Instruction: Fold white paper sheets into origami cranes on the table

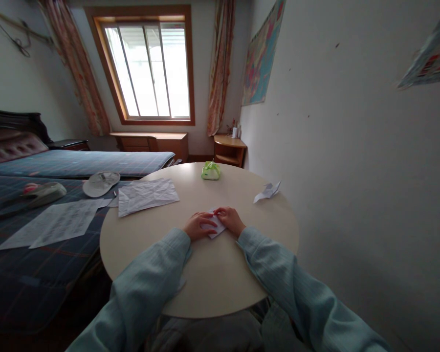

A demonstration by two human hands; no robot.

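A small piece of folded white paper point(218, 229) lies on the round table point(205, 293), between my two hands. My left hand point(198, 226) holds it from the left, with the thumb and fingers apart and resting over the sheet. At the paper's upper edge, the fingertips of my right hand point(231, 220) are closed in a pinch, close to the left fingertips. Part of the paper is hidden under the fingers, so its exact folds cannot be made out.
On the table are a green tissue pack point(210, 171), a folded paper piece point(267, 192) at right and a creased sheet point(148, 196) at left. Beside it, the bed point(77, 264) bears a pale cap point(101, 184) and printed sheets point(64, 222). A wall point(352, 195) rises at right.
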